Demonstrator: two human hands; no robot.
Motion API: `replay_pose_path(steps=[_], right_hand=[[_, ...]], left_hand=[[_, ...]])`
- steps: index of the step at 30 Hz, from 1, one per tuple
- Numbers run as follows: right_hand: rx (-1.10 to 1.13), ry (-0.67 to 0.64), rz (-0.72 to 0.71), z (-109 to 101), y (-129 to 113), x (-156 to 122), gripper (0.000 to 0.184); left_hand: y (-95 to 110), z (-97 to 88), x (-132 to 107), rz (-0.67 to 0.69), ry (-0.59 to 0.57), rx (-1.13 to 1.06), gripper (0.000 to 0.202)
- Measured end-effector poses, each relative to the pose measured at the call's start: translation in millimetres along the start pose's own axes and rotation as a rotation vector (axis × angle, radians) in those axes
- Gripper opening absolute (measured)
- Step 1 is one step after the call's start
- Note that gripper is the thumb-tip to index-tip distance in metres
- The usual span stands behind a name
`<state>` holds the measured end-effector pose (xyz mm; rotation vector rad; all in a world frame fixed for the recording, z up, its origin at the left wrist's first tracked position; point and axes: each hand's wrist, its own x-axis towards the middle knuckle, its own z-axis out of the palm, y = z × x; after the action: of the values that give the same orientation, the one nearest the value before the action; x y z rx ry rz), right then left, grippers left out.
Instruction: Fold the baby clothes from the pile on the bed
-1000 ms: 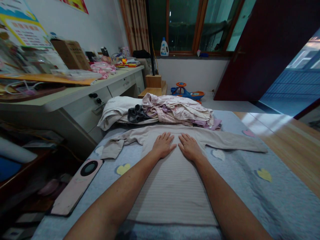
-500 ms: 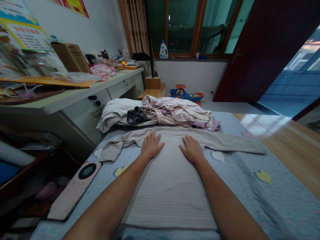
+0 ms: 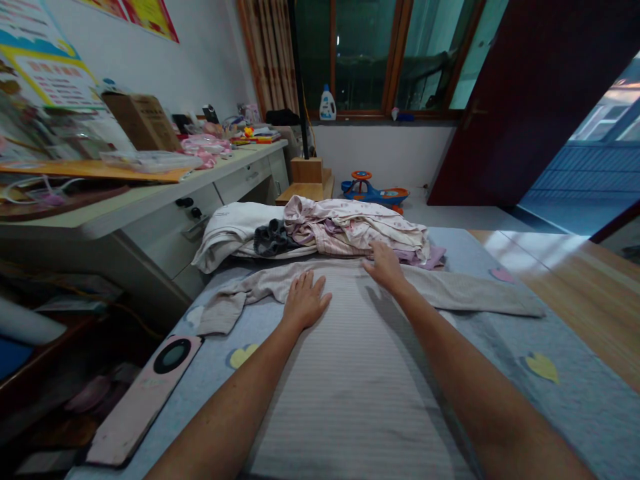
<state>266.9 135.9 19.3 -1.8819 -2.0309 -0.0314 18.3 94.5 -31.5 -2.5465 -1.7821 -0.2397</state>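
Shirt (image 3: pixel 350 373), beige with fine horizontal stripes, lies flat at frame centre on the blue bedspread (image 3: pixel 575 413), left hand (image 3: pixel 303 300) spread palm-down on it, right hand (image 3: pixel 385 267) open-fingered at its top edge; poster (image 3: pixel 45 73) text at upper left is unreadable.

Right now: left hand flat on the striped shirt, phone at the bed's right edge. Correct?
No. Head view: the phone lies at the left edge of the bed. The left hand is flat on the striped shirt.
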Motion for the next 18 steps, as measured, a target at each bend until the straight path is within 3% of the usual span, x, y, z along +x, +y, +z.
replay_pose_path(steps=[3,8,11,14,18], right_hand=[[-0.030,0.092,-0.009,1.4,-4.6,36.2,0.081],[-0.083,0.029,-0.009,14.0,-11.2,74.2,0.098],[-0.100,-0.007,0.028,23.0,-14.3,81.6,0.100],[-0.120,-0.015,0.028,32.7,-14.9,81.8,0.099],[-0.164,0.016,-0.006,44.7,-12.9,79.0,0.104]], left_hand=[[-0.1,0.1,-0.1,0.027,-0.003,0.001,0.051],[16.8,-9.0,2.9,-0.001,-0.076,0.001,0.043],[38.4,-14.8,0.8,0.065,-0.103,-0.028,0.039],[55.3,-10.9,-7.5,0.157,-0.087,-0.088,0.048],[60.0,2.3,-18.9,0.185,-0.052,-0.124,0.056]])
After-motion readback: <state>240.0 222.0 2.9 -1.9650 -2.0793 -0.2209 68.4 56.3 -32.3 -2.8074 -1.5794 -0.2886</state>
